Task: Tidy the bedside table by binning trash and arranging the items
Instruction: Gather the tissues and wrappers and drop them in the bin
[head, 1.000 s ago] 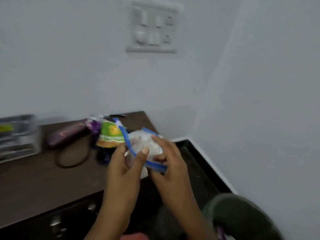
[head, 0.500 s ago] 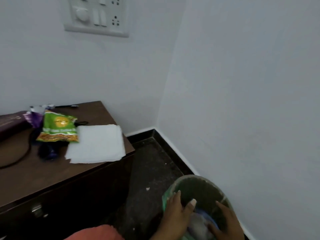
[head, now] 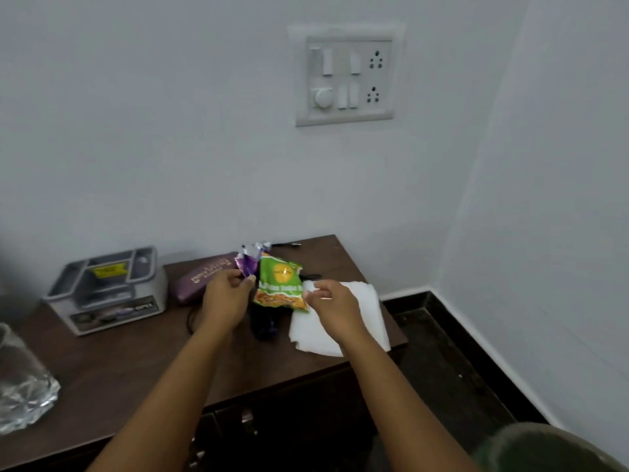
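Fingertips [head: 251, 280] of the left hand [head: 224, 299] pinch a purple wrapper [head: 246, 264] at the far middle of the bedside table [head: 136, 362], left of a green snack packet [head: 280, 284]. Curled fingers [head: 321, 285] of the right hand [head: 337, 301] sit at that packet's right edge, over a white napkin [head: 367, 315]; whether they grip it cannot be told. A green bin [head: 544, 434] stands near right.

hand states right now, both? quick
Left hand: pinches the purple wrapper.
Right hand: fingers curled at the edge of the green packet; whether it grips cannot be told.
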The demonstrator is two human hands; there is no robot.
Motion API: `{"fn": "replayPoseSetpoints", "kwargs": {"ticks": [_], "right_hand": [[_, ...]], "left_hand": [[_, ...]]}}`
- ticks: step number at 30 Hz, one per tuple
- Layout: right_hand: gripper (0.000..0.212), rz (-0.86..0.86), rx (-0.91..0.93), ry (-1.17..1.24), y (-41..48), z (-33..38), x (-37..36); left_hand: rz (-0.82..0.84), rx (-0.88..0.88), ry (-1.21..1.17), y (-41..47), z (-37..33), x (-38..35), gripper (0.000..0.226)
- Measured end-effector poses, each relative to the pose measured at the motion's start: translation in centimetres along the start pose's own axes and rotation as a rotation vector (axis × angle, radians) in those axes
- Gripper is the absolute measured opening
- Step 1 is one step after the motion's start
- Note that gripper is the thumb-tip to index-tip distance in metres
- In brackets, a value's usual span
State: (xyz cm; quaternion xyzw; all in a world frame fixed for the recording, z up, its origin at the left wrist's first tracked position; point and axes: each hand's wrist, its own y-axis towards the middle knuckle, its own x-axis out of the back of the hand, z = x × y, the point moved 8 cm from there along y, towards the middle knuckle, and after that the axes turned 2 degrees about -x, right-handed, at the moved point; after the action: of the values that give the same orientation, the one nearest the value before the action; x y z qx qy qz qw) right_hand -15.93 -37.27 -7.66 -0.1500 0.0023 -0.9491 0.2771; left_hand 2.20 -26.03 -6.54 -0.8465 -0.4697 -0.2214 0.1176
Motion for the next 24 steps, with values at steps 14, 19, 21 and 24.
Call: {"fn": "replayPoseSetpoints", "kwargs": {"ticks": [14,19,21,24], "right_hand": [[0.023,-0.113,0.053,0.200,-1.3,0.5,0.0],[0.024,-0.229,0.088,0.282,-7.9,-1.4,7.6],[0.026,-0.318,0.077,0.274,-11.1,-4.0,11.7],[0.030,-0.465,0.013,0.232,-16.6,-9.4,18.5]], "left_hand": [[0.138,-0.072,-0.339,-3.9,-1.9,-1.6,0.021],[0.240,-0.131,-0.529,-11.0,-4.2,-6.1,0.019],[0.347,-0.117,-0.570,-14.9,-4.2,-10.3,0.018],[0.551,-0.075,-0.516,-21.7,-3.3,-17.4,0.022]]}}
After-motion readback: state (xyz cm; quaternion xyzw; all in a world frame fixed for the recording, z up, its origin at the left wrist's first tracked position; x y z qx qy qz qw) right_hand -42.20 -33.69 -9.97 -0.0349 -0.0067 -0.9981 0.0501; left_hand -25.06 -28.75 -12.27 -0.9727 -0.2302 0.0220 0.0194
